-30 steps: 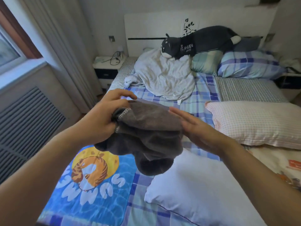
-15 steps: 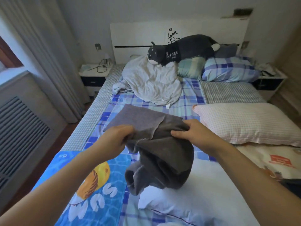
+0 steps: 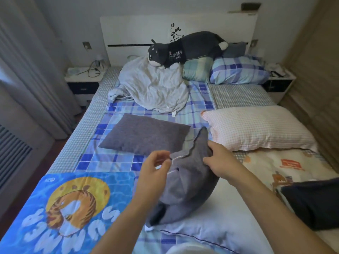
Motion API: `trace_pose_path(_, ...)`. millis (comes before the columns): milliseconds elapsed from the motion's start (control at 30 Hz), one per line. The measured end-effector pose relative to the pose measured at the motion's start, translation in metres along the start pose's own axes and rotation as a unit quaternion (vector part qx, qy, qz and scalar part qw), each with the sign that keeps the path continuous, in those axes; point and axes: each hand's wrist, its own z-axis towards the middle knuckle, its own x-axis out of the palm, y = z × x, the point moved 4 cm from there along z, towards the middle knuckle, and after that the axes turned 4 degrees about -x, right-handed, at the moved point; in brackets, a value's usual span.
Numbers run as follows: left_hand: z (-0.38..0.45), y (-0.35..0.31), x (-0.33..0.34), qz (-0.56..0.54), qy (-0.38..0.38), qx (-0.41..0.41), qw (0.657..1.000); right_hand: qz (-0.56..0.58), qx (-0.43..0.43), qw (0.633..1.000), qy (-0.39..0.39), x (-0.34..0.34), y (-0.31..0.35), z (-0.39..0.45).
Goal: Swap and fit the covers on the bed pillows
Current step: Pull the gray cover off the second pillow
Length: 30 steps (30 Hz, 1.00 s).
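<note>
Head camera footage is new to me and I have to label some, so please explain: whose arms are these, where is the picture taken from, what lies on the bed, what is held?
The camera sits on a person's head, looking forward and down, so the arms are their own. The left hand and right hand both pinch the stitched edge of a grey pillow cover, partly spread over the checked bed sheet. Beneath it lies a bare white pillow. Also on the bed: a pink checked pillow, a tiger-print cover and a grey plush animal.
</note>
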Motion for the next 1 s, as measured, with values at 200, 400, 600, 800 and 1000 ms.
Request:
trace_pose_path(200,-0.017,0.003,0.020,-0.137,0.065,-0.069,0.986,-0.048,-0.186,0.974,0.120,0.066,0.028,-0.038)
trace_pose_path(400,-0.004,0.016,-0.006,-0.117,-0.046,-0.110,0.986,0.128,-0.185,0.963,0.149,0.092,0.032,-0.054)
trace_pose_path(600,-0.010,0.004,-0.020,-0.015,-0.012,-0.055,0.998,0.107,-0.087,0.990,-0.027,0.068,0.005,-0.036)
trace_pose_path(800,-0.024,-0.038,-0.015,-0.004,0.100,0.028,0.995,0.063,-0.199,0.977,-0.046,0.068,0.024,-0.030)
trace_pose_path(1000,-0.034,-0.077,-0.031,0.375,-0.107,0.372,0.842,0.091,-0.269,0.941,-0.186,0.011,0.079,-0.036)
